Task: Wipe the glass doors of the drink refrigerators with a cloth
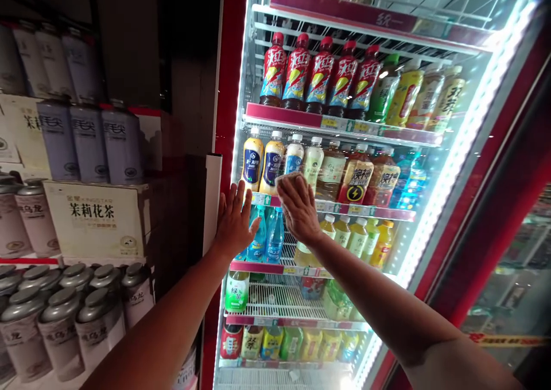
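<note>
A lit drinks fridge with a red frame stands in front of me, its shelves full of bottles behind a glass door. My left hand lies flat with fingers spread against the left edge of the glass. My right hand presses a pale cloth against the glass at the level of the second shelf, where yellow and white bottles stand. Red-labelled bottles line the shelf above.
To the left, open shelves hold grey tins and a cardboard box with printed characters. More round tins crowd the lower left shelf. A second fridge door stands at the right.
</note>
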Motion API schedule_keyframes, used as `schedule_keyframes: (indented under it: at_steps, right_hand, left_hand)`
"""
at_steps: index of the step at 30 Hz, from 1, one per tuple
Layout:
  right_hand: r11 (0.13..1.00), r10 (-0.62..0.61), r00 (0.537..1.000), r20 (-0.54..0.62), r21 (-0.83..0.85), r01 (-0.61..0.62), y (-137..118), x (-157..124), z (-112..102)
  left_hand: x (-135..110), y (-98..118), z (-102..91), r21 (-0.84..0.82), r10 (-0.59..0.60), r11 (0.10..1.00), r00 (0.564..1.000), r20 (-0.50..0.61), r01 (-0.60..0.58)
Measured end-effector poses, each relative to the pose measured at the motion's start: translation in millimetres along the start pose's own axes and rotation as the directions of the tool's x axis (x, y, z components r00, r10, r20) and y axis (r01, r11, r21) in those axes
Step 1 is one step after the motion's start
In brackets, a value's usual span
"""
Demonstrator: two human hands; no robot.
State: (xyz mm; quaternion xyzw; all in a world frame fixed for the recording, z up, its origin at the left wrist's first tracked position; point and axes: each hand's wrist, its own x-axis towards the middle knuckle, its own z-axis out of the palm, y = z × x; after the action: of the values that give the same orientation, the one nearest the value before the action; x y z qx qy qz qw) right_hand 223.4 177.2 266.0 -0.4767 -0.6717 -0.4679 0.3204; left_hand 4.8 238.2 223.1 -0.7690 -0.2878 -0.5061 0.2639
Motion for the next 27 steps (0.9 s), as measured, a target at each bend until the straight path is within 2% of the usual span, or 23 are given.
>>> schedule_keyframes:
  at_steps: [4, 8, 9, 11, 14, 16, 18, 19, 21, 24, 27]
  right_hand:
    - [0.995, -0.064, 0.995, 0.078, 0.083, 0.058, -9, 14, -2]
    - [0.994, 0.029, 0.999, 0.038, 0.101, -0.033, -14, 31, -2]
    - [0.994, 0.019, 0.999, 0.043, 0.111, -0.023, -18, 31, 0]
    - [0.987, -0.085, 0.993, 0.082, 0.144, 0.072, -25, 30, 2]
    - [0.956, -0.255, 0.959, 0.128, 0.183, 0.230, -32, 31, 2]
    - [0.956, -0.256, 0.959, 0.118, 0.180, 0.233, -35, 39, 0]
    - [0.971, -0.184, 0.979, 0.084, 0.171, 0.168, -39, 47, 2]
    - [0.976, -0.145, 0.987, 0.066, 0.171, 0.132, -42, 50, 4]
    - [0.977, -0.120, 0.991, 0.052, 0.185, 0.108, -50, 52, 9]
    - [0.952, -0.237, 0.969, 0.075, 0.215, 0.216, -58, 51, 15]
    - [0.928, -0.324, 0.943, 0.071, 0.215, 0.303, -60, 62, 15]
  left_hand:
    - [0, 4, -4.2, -0.006, -0.014, 1.000, 1.000, 0.024, 0.014]
    - [-1, 7, -7.8, -0.009, -0.017, 1.000, 0.999, 0.048, 0.017]
    - [-1, 7, -9.0, -0.006, -0.015, 1.000, 0.998, 0.057, 0.016]
    - [0, 8, -13.2, 0.001, -0.017, 1.000, 0.996, 0.089, 0.017]
    - [7, 12, -26.3, 0.014, -0.043, 0.999, 0.986, 0.158, 0.042]
    - [15, 14, -39.7, 0.031, -0.050, 0.999, 0.979, 0.198, 0.045]
    - [24, 12, -54.8, 0.037, 0.003, 0.999, 0.976, 0.217, -0.011]
    - [29, 9, -62.1, 0.029, 0.055, 0.998, 0.977, 0.207, -0.062]
    - [36, -4, -73.8, 0.036, 0.108, 0.993, 0.987, 0.116, -0.113]
    - [41, -32, -80.1, 0.082, 0.100, 0.992, 0.994, -0.034, -0.097]
    - [42, -57, -73.3, 0.087, 0.194, 0.978, 0.979, -0.064, -0.188]
